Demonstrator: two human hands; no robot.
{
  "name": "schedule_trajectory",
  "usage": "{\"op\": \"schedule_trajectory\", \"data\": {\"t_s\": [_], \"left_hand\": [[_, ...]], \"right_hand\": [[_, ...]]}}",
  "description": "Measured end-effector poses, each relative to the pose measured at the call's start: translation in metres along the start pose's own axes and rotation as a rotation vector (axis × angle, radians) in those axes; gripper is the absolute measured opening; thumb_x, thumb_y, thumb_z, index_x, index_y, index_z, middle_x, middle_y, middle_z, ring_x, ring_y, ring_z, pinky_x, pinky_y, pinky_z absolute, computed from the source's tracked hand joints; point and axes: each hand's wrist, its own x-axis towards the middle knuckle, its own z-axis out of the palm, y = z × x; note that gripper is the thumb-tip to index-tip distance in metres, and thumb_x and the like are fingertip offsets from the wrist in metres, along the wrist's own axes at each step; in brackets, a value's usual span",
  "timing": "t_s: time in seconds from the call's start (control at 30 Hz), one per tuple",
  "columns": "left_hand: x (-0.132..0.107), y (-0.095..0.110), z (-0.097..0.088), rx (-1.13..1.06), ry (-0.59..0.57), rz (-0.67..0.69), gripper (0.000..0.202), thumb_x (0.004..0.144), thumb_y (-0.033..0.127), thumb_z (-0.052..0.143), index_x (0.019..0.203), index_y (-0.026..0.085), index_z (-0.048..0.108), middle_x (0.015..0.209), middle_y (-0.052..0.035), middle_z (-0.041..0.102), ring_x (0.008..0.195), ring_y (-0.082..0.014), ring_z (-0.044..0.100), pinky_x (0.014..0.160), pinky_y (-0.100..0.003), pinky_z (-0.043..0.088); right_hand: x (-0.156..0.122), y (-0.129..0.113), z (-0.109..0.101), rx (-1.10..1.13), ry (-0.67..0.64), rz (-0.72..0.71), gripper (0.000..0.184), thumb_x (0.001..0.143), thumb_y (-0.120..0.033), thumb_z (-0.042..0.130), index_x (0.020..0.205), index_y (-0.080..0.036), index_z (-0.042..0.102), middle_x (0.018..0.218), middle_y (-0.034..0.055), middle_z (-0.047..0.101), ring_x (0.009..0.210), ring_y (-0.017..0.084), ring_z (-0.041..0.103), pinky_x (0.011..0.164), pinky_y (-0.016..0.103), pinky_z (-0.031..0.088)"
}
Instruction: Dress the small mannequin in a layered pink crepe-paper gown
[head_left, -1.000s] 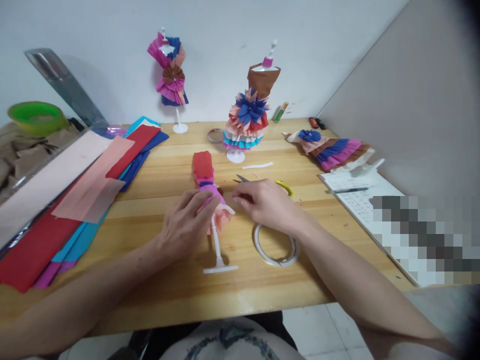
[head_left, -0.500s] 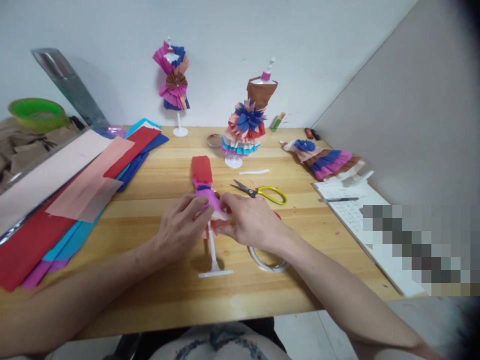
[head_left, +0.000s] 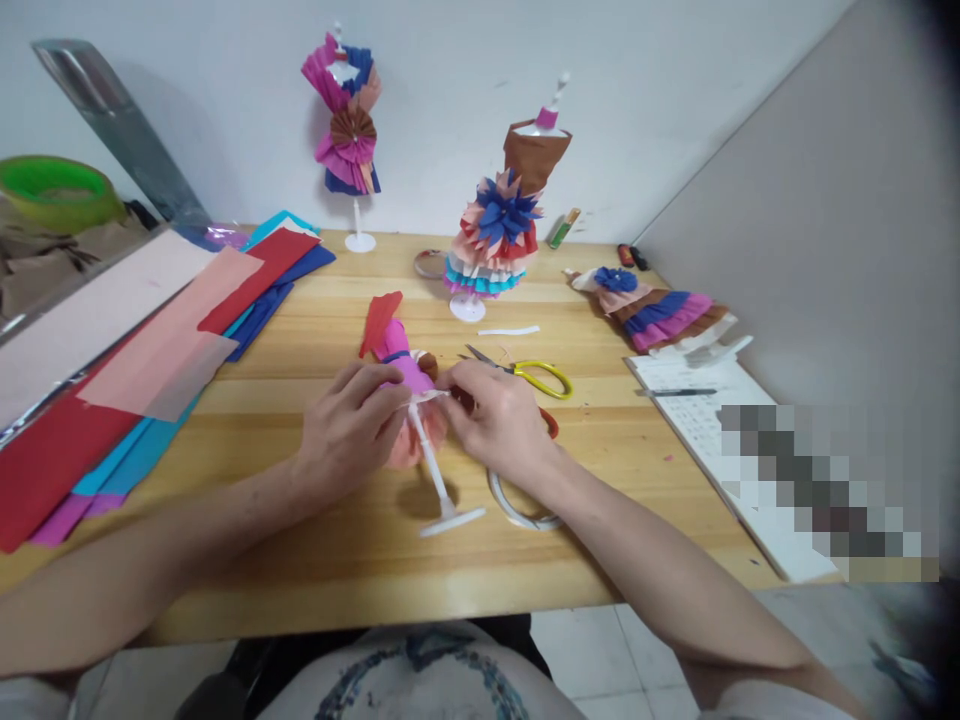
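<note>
A small dress-form mannequin (head_left: pixel 433 470) on a white stand lies tilted over the table, its round base toward me. Pink paper (head_left: pixel 411 375) covers its body, with a blue band at the waist, red paper (head_left: pixel 382 318) at the far end and peach paper (head_left: pixel 409 447) hanging below. My left hand (head_left: pixel 352 420) is closed on the left side of the mannequin's hem. On the opposite side, my right hand (head_left: pixel 499 415) pinches the hem's edge. The fingertips of both hands partly hide the paper between them.
Yellow-handled scissors (head_left: pixel 544 378) and a white strip (head_left: pixel 508 331) lie beyond my right hand; a tape roll (head_left: pixel 517 510) sits beside it. Folded crepe paper (head_left: pixel 165 385) fills the left. Two dressed mannequins (head_left: pixel 352 150) stand behind, another (head_left: pixel 660 310) lies near a notebook (head_left: pixel 697 420).
The mannequin has turned so its base points more to the right. The red paper at its far end has swung left, and more peach paper shows underneath. Both hands keep hold.
</note>
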Motion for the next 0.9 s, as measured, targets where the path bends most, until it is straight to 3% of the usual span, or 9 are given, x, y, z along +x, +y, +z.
{"op": "schedule_trajectory", "data": {"t_s": [0.07, 0.23, 0.4, 0.63, 0.77, 0.9], "left_hand": [[-0.002, 0.000, -0.001, -0.010, 0.003, -0.023, 0.012, 0.083, 0.008, 0.056, 0.085, 0.020, 0.061, 0.089, -0.0048, 0.069, 0.082, -0.0156, 0.062, 0.072, -0.026, 0.053], [-0.008, 0.002, 0.000, -0.006, 0.017, -0.014, 0.014, 0.082, 0.007, 0.057, 0.087, 0.020, 0.060, 0.091, -0.0045, 0.069, 0.083, -0.0157, 0.063, 0.072, -0.026, 0.053], [-0.010, 0.000, 0.000, 0.019, 0.022, 0.048, 0.019, 0.080, 0.003, 0.056, 0.088, 0.020, 0.059, 0.096, -0.0068, 0.069, 0.087, -0.0178, 0.062, 0.071, -0.028, 0.053], [-0.014, 0.000, 0.001, -0.005, -0.004, -0.029, 0.013, 0.079, 0.010, 0.059, 0.087, 0.020, 0.058, 0.098, -0.0063, 0.068, 0.088, -0.0181, 0.062, 0.077, -0.030, 0.053], [-0.016, 0.002, 0.001, -0.004, -0.037, 0.015, 0.011, 0.081, 0.013, 0.060, 0.087, 0.021, 0.058, 0.092, -0.0051, 0.067, 0.085, -0.0172, 0.061, 0.074, -0.028, 0.052], [-0.017, 0.001, 0.000, -0.045, 0.009, -0.021, 0.011, 0.081, 0.010, 0.060, 0.082, 0.020, 0.056, 0.084, -0.0039, 0.064, 0.077, -0.0152, 0.060, 0.069, -0.026, 0.051]], "right_hand": [[0.000, -0.001, -0.001, -0.028, -0.045, 0.002, 0.007, 0.083, -0.020, 0.054, 0.085, -0.017, 0.060, 0.079, 0.0048, 0.066, 0.067, 0.016, 0.058, 0.061, 0.025, 0.039], [-0.001, -0.005, 0.000, -0.129, -0.222, 0.056, 0.029, 0.075, -0.012, 0.055, 0.104, -0.017, 0.060, 0.090, 0.0069, 0.071, 0.070, 0.018, 0.063, 0.056, 0.025, 0.037], [-0.002, -0.004, 0.001, -0.077, -0.198, 0.074, 0.028, 0.075, -0.009, 0.050, 0.099, -0.017, 0.063, 0.090, 0.0069, 0.070, 0.074, 0.018, 0.064, 0.061, 0.026, 0.041], [-0.003, -0.007, -0.001, 0.001, -0.216, 0.052, 0.032, 0.074, -0.011, 0.052, 0.104, -0.017, 0.063, 0.093, 0.0071, 0.068, 0.071, 0.017, 0.060, 0.064, 0.026, 0.043], [-0.004, -0.010, -0.003, 0.034, -0.231, 0.027, 0.031, 0.075, -0.015, 0.054, 0.105, -0.016, 0.062, 0.090, 0.0064, 0.067, 0.068, 0.016, 0.059, 0.063, 0.026, 0.043], [-0.005, -0.012, -0.005, 0.009, -0.259, 0.012, 0.031, 0.076, -0.017, 0.057, 0.107, -0.017, 0.062, 0.088, 0.0053, 0.068, 0.069, 0.016, 0.059, 0.060, 0.025, 0.039]]}}
